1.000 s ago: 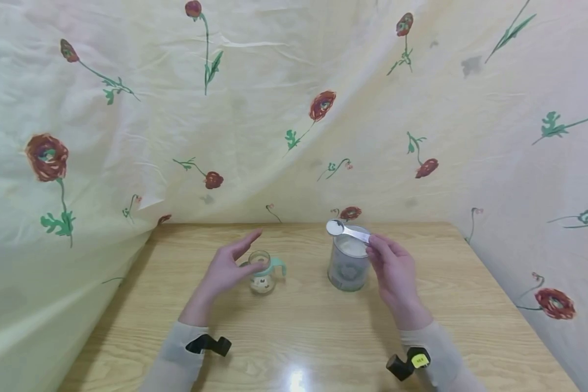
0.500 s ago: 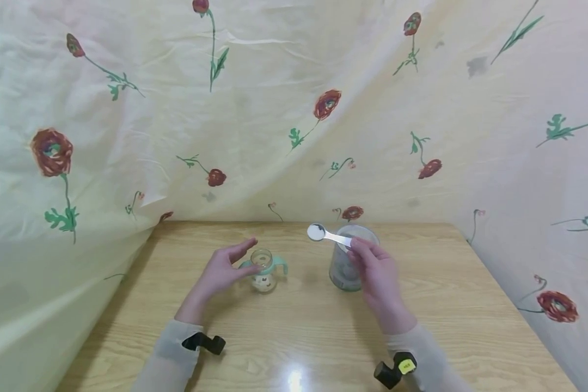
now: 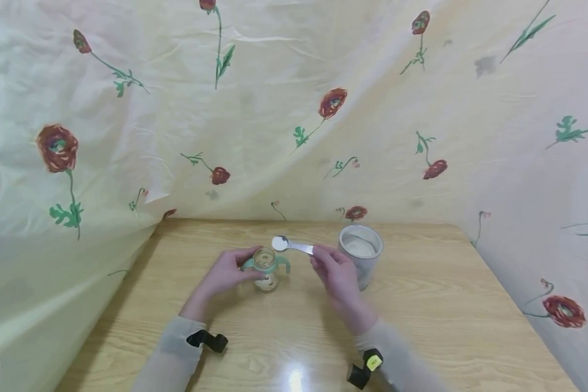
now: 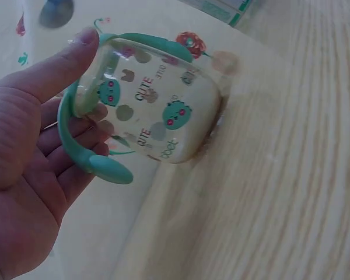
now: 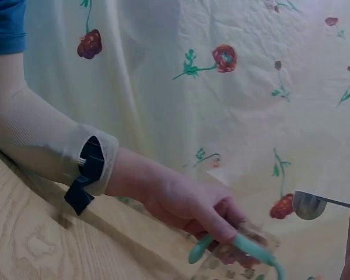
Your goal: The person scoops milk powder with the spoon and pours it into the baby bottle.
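A clear baby bottle with mint-green handles and no lid stands upright on the table. My left hand grips it round the neck, thumb in front and fingers behind. In the left wrist view, the bottle has cartoon prints and the word CUTE, with something pale low inside. My right hand pinches the handle of a metal measuring spoon. White powder fills the spoon's bowl, held level just right of the bottle's mouth. Behind my right hand stands an open tin with pale powder inside.
A wooden table lies under everything. Light cloth printed with red flowers hangs behind it and along both sides. Each wrist wears a small dark camera mount.
My right hand has carried the filled spoon left, from above the tin to beside the bottle's mouth. My left hand has closed in from beside the bottle and now grips it.
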A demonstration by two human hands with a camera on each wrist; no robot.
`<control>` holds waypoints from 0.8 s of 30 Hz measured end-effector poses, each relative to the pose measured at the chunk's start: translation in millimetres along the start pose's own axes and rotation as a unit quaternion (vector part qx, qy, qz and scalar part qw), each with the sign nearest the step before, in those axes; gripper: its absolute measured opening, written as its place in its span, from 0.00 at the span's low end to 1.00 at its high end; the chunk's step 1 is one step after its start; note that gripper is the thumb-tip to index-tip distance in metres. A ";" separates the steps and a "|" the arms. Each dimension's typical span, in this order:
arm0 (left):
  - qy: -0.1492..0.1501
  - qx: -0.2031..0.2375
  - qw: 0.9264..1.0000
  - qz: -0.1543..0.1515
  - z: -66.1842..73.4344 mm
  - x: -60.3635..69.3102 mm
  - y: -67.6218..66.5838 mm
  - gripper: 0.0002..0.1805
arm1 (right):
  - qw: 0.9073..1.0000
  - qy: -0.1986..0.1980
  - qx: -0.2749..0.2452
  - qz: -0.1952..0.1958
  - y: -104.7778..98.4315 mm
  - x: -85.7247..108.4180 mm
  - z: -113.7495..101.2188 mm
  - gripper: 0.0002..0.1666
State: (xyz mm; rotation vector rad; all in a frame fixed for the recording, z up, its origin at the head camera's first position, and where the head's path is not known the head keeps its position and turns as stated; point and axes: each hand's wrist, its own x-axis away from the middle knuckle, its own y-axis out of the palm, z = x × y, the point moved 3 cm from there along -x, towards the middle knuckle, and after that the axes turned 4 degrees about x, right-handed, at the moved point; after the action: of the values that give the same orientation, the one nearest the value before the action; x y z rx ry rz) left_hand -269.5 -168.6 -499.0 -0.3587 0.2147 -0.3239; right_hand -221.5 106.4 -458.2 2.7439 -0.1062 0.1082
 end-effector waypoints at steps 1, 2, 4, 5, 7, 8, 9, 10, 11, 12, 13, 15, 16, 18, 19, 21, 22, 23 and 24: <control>-0.002 0.002 1.000 0.000 -0.2 -0.3 1.1 0.42 | 1.000 -0.001 0.002 -0.001 3.1 -1.6 4.2 0.04; -0.004 0.005 1.000 0.000 -0.2 -0.5 2.1 0.42 | 1.000 -0.005 0.005 0.000 5.7 -2.8 7.8 0.04; -0.003 0.006 1.000 0.002 -0.9 -0.6 3.2 0.41 | 1.000 -0.015 0.011 0.005 8.7 -5.9 14.5 0.05; -0.002 0.007 1.000 0.003 -0.9 -0.6 3.4 0.42 | 1.000 -0.020 0.017 0.007 9.7 -7.0 17.1 0.06; -0.001 0.010 1.000 0.003 -1.5 -0.5 3.2 0.42 | 0.999 -0.027 0.026 0.013 10.9 -8.4 21.1 0.06; -0.002 0.011 1.000 0.003 -2.1 -0.3 2.8 0.42 | 0.999 -0.029 0.029 0.015 11.3 -9.0 22.8 0.06; -0.004 0.012 1.000 0.004 -2.8 -0.2 2.0 0.42 | 0.999 -0.030 0.033 0.017 11.7 -9.7 24.3 0.06; -0.006 0.013 1.000 0.005 -3.4 -0.5 2.5 0.42 | 0.999 -0.032 0.036 0.018 11.2 -9.4 24.8 0.07; -0.008 0.014 1.000 0.005 -3.6 -0.5 2.7 0.42 | 0.998 -0.035 0.041 0.017 10.9 -9.0 25.1 0.07; -0.011 0.016 1.000 0.005 -3.8 -0.5 3.1 0.42 | 0.998 -0.037 0.044 0.016 10.9 -8.6 25.2 0.08; -0.013 0.017 1.000 0.006 -4.0 -0.5 3.2 0.42 | 0.998 -0.042 0.052 0.012 11.1 -8.1 25.1 0.08; -0.017 0.021 1.000 0.007 -4.1 -0.5 3.8 0.41 | 0.997 -0.051 0.065 0.004 11.5 -6.8 24.7 0.09; -0.016 0.023 1.000 0.006 -3.7 -0.6 4.3 0.41 | 0.996 -0.057 0.073 0.000 11.6 -6.0 24.4 0.10; -0.014 0.023 1.000 0.005 -3.7 -0.5 3.7 0.40 | 0.994 -0.070 0.087 -0.007 13.3 -5.5 24.4 0.10; -0.014 0.023 1.000 0.005 -3.9 -0.7 3.4 0.39 | 0.993 -0.076 0.093 -0.009 13.8 -5.4 24.5 0.10; -0.012 0.024 1.000 0.004 -4.3 -1.1 3.3 0.39 | 0.991 -0.087 0.102 -0.010 14.2 -5.2 24.6 0.10; -0.012 0.024 1.000 0.003 -4.5 -1.3 3.3 0.39 | 0.990 -0.091 0.104 -0.010 14.1 -5.0 24.8 0.10; -0.013 0.025 1.000 0.003 -4.8 -1.4 3.4 0.39 | 0.990 -0.094 0.106 -0.011 14.1 -5.1 25.1 0.10; -0.014 0.027 1.000 0.003 -5.2 -1.5 3.4 0.38 | 0.989 -0.098 0.108 -0.012 14.2 -4.9 25.1 0.10</control>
State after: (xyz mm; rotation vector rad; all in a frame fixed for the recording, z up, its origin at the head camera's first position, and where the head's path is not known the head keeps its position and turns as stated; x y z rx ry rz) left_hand -271.4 -166.6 -504.8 -0.3096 0.1797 -0.3177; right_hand -226.1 83.9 -476.4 2.9649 -0.1219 -0.1682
